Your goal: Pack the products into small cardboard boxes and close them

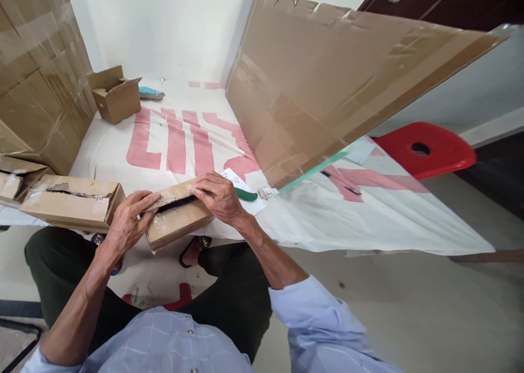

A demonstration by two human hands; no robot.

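A small brown cardboard box (178, 228) lies at the table's near edge in front of me, a dark gap running along its top between the flaps. My left hand (131, 220) grips its left end, thumb and fingers at the edge of the gap. At the right end, my right hand (219, 197) has its fingers bent and pressed on the top flap near the gap. Just right of that hand a green handle (246, 195) lies on a white paper (257, 206); its other end is hidden. What is inside the box does not show.
Another taped box (73, 201) sits to the left, beside a partly visible box (18, 179). Farther back stand an open carton (118, 97) and a blue packet (150, 93). Large cardboard (327, 83) leans at right, near a pen (341, 183) and red stool (438, 149).
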